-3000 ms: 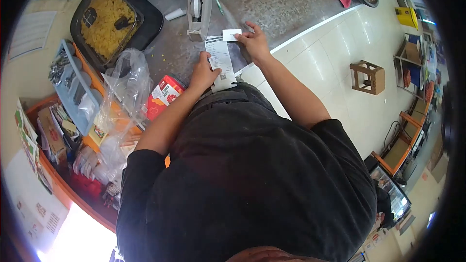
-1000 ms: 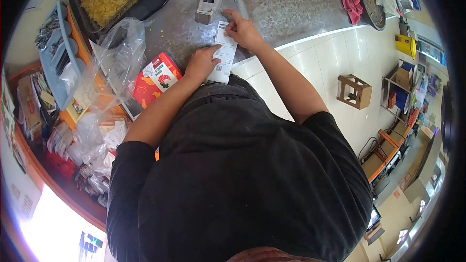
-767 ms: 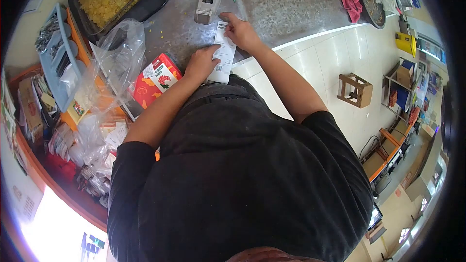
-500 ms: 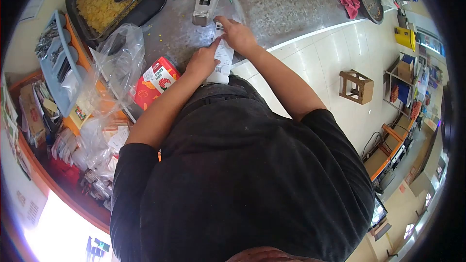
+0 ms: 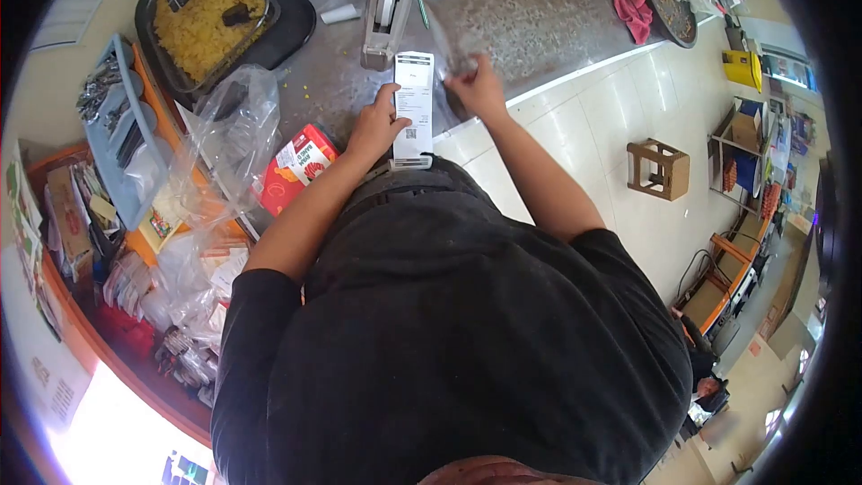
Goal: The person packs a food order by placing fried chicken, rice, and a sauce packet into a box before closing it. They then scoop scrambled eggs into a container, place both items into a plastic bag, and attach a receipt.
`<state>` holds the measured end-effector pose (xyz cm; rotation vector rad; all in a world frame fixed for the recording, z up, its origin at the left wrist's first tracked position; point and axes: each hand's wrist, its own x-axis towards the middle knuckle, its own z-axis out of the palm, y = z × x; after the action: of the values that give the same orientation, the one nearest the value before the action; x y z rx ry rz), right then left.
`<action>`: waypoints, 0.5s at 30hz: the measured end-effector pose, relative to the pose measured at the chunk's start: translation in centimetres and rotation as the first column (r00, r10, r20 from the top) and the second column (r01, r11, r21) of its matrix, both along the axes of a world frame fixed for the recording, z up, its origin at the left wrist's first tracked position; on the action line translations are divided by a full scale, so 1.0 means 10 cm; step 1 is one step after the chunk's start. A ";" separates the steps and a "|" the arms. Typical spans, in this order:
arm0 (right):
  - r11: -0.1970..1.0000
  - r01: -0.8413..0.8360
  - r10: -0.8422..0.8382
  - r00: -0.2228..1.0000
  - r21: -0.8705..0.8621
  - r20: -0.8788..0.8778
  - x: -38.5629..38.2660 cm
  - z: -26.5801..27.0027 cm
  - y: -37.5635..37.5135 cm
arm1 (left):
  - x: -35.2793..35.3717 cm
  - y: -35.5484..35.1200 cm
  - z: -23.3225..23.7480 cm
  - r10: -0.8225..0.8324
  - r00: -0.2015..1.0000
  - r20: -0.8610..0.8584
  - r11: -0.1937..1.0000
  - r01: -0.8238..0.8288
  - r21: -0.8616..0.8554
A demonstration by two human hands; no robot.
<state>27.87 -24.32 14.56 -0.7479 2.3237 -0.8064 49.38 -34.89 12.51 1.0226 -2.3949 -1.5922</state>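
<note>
My left hand (image 5: 377, 128) holds the left edge of a long printed paper slip (image 5: 414, 108), which lies at the table's front edge. To the right of the slip, my right hand (image 5: 479, 90) has its fingers pinched at a clear, thin plastic piece (image 5: 453, 58), partly blurred. A grey tape dispenser (image 5: 386, 22) stands just beyond the slip's far end. Left of my left hand lies a red box (image 5: 292, 171) with a white label.
A black tray of yellow food (image 5: 211, 22) sits at the back left, beside crumpled clear plastic bags (image 5: 242, 117). A green pen (image 5: 420, 2), a white roll (image 5: 340, 13) and a red cloth (image 5: 634, 16) lie on the metal table (image 5: 530, 9). Part of a person (image 5: 702, 368) shows at lower right.
My right hand has left the slip and moved right, to the clear plastic. My left hand stays on the slip, now more fully uncovered. A person has come into view at lower right.
</note>
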 end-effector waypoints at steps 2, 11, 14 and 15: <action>0.988 0.039 -0.005 0.973 -0.146 0.229 0.07 -0.36 0.18 | -0.09 -0.07 0.00 -0.042 0.994 -0.105 0.996 0.034 -0.080; 0.705 0.480 -0.012 0.744 -0.522 0.668 -0.25 -0.03 -0.31 | -0.35 -0.30 0.75 -0.163 0.958 -0.236 0.940 0.078 -0.333; 0.593 0.344 0.124 0.854 -0.728 0.505 -0.78 0.26 -0.86 | -0.05 -0.30 1.06 -0.116 0.938 -0.325 0.955 0.016 -0.295; 0.536 0.304 0.186 0.867 -0.787 0.462 -0.98 0.32 -1.06 | 0.10 -0.30 1.20 -0.079 0.933 -0.351 0.964 -0.018 -0.265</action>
<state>18.07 -34.96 17.78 -0.6906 1.3727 -1.9785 50.41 -37.92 24.52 0.5884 -2.2923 -1.2846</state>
